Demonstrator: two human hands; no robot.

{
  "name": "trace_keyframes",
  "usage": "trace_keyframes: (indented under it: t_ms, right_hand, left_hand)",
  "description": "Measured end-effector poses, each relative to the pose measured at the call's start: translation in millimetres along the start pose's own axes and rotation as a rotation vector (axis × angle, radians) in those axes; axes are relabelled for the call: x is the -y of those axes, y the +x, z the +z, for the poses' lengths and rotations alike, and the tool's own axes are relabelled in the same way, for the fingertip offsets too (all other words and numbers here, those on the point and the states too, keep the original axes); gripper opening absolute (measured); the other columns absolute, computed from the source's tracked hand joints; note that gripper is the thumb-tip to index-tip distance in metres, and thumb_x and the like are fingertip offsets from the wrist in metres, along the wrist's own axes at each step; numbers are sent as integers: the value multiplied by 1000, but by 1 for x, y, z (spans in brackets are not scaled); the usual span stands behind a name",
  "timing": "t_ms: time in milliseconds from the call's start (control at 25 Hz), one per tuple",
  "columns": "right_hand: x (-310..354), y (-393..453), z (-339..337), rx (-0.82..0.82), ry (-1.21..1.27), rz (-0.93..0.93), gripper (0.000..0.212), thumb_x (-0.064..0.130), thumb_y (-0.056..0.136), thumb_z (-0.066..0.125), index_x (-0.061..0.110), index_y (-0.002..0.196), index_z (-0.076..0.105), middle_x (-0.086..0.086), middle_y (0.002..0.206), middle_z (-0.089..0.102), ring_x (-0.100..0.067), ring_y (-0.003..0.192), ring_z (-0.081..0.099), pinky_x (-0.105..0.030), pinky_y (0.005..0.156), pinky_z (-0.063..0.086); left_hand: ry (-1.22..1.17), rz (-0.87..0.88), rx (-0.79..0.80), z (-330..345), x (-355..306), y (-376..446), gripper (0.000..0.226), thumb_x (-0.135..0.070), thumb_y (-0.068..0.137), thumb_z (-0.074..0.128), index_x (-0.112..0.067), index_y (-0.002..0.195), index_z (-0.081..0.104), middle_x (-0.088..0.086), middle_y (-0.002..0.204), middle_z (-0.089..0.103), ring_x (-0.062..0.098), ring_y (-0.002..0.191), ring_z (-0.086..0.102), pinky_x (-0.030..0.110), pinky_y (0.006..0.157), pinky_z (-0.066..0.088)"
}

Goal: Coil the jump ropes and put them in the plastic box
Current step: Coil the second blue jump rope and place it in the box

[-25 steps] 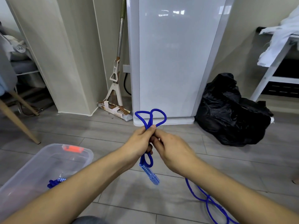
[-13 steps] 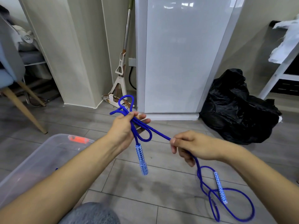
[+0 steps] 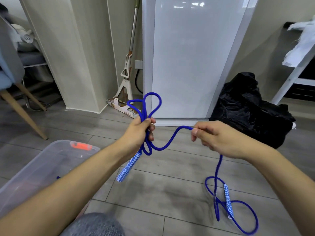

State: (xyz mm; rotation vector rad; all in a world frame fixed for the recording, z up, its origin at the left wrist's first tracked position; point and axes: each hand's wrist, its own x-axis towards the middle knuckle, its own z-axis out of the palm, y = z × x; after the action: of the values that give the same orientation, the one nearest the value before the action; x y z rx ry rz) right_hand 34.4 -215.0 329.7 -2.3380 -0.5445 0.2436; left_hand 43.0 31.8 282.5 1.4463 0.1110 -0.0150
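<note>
A blue jump rope (image 3: 167, 142) runs between both hands. My left hand (image 3: 138, 132) grips a bundle of its loops, which stick up above the fist, and one blue-and-white patterned handle (image 3: 128, 166) hangs below it. My right hand (image 3: 214, 138) pinches the rope a short way to the right. A slack S-curve sags between the hands. From my right hand the rope drops to the floor, where the second handle (image 3: 228, 200) lies among loose loops. The clear plastic box (image 3: 42, 167) with an orange latch sits low on the left, partly behind my left forearm.
A white appliance (image 3: 190, 57) stands straight ahead, with a mop (image 3: 127, 75) leaning at its left. A black rubbish bag (image 3: 252, 106) lies on the right, beside a white rack (image 3: 293, 74). A chair leg (image 3: 22, 113) angles in at the left. Grey floor tiles lie below.
My right hand has moved back toward the left hand, so the taut rope between them now sags in a curve. The hanging handle has swung to the left.
</note>
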Motion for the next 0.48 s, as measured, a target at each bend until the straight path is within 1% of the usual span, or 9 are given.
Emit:
trace_keyframes:
  t_ms: [120, 160, 240, 280, 320, 360, 400, 440, 480]
  right_hand:
    - [20, 4, 20, 27, -53, -71, 26, 32, 103, 48, 22, 86, 63, 12, 53, 44, -4, 47, 39, -14, 50, 32]
    - [24, 4, 25, 42, -47, -78, 26, 31, 104, 47, 19, 87, 63, 14, 52, 45, -3, 48, 40, -13, 50, 33]
    - [27, 3, 31, 84, -13, -90, 26, 28, 104, 47, 14, 87, 61, 19, 52, 48, -1, 50, 42, -12, 52, 34]
    - [27, 3, 33, 86, 0, -95, 27, 28, 104, 47, 14, 86, 61, 19, 53, 48, -2, 51, 42, -12, 53, 34]
    - [27, 4, 36, 62, 9, -96, 29, 30, 104, 47, 16, 83, 61, 17, 54, 48, -3, 53, 41, -13, 54, 34]
    - [25, 6, 39, 19, 16, -92, 31, 32, 104, 46, 19, 79, 60, 14, 56, 49, -4, 54, 40, -17, 55, 35]
    - [24, 7, 43, -33, 17, -87, 33, 33, 104, 46, 22, 75, 58, 11, 58, 49, -6, 55, 39, -21, 56, 36]
    - [24, 8, 46, -79, 6, -81, 35, 33, 104, 45, 24, 73, 56, 10, 59, 50, -6, 55, 41, -23, 57, 37]
    - [24, 8, 49, -115, -10, -74, 35, 33, 104, 44, 27, 71, 54, 14, 60, 53, -5, 56, 44, -20, 57, 36]
  left_hand:
    - [220, 34, 91, 11, -4, -13, 23, -20, 106, 37, -12, 101, 58, 1, 86, 71, 12, 54, 47, 31, 63, 44]
    - [258, 54, 117, 13, -5, -16, 24, -21, 106, 37, -11, 102, 58, -4, 85, 73, 12, 55, 46, 30, 63, 43]
    - [323, 104, 166, 18, -8, -23, 24, -21, 106, 37, -10, 105, 58, -14, 73, 69, 13, 57, 44, 24, 56, 39]
    - [339, 124, 189, 21, -10, -26, 23, -21, 106, 37, -11, 105, 58, -15, 68, 66, 12, 57, 43, 21, 53, 37]
    - [347, 137, 218, 23, -10, -27, 22, -20, 106, 38, -13, 103, 59, -12, 66, 64, 12, 57, 43, 20, 51, 37]
    - [358, 145, 250, 25, -9, -28, 21, -20, 106, 39, -14, 102, 59, -4, 68, 63, 12, 57, 43, 20, 51, 37]
    - [382, 149, 282, 27, -9, -28, 21, -21, 105, 39, -16, 101, 58, 9, 74, 62, 14, 58, 43, 22, 53, 38]
    - [410, 157, 306, 27, -8, -28, 20, -21, 105, 39, -16, 100, 58, 18, 80, 62, 15, 60, 43, 25, 55, 39]
    - [433, 164, 322, 26, -8, -27, 21, -21, 105, 39, -17, 99, 58, 19, 84, 62, 17, 62, 42, 28, 57, 39]
